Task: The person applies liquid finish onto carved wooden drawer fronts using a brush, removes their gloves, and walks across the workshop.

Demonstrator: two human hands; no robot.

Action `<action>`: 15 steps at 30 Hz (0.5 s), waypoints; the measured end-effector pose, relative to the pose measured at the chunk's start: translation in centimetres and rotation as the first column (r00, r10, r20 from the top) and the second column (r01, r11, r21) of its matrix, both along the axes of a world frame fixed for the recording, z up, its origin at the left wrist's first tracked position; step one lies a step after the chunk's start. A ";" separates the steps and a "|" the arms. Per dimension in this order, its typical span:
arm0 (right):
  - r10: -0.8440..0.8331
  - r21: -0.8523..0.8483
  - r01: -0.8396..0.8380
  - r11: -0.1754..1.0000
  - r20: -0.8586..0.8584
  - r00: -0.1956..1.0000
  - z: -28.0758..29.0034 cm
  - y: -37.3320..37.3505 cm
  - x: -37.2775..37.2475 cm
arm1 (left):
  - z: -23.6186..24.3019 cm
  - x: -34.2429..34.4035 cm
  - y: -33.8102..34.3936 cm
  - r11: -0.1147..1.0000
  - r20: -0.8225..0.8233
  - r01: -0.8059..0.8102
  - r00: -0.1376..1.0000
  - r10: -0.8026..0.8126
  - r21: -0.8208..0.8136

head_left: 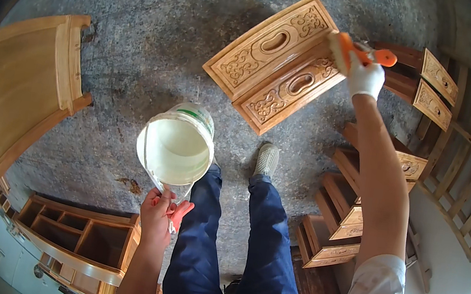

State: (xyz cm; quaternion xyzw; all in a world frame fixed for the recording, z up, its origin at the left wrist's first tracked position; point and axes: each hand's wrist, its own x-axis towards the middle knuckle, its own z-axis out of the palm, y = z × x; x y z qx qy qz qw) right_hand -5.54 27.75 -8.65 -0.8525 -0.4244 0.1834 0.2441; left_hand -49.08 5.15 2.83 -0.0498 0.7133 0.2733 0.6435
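Observation:
My right hand (366,78), in a white glove, is closed round the orange handle of a wide brush (339,50). Its pale bristles touch the right end of two carved wooden drawer fronts (271,62), which lie side by side with oval recesses and scroll carving. My bare left hand (155,214) grips the handle of a white bucket (198,119) just in front of my legs. The bucket tilts, its pale inside showing; how much liquid it holds I cannot make out. Something red and cloth-like (179,214) is also at my left fingers.
Several carved drawers (352,217) stand stacked along the right, with more drawers (434,94) farther back. A wooden slatted frame (462,161) leans at the far right. A wooden panel piece (26,93) stands at left, and an open cabinet frame (81,236) is at lower left.

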 end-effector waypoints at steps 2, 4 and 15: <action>-0.067 -0.113 0.073 0.991 0.058 0.996 -0.3 0.7 1.1 | -0.1 0.5 0.7 1.000 -0.005 -0.021 1.000 0.021 0.000; -0.080 -0.182 0.083 0.980 0.023 0.997 0.1 -0.2 -0.2 | -0.1 0.8 0.9 1.000 -0.009 -0.031 0.999 0.031 0.002; -0.152 -0.123 0.138 0.983 -0.115 0.982 -0.8 1.9 4.1 | -0.5 1.3 1.2 0.998 -0.028 0.013 1.000 -0.015 -0.064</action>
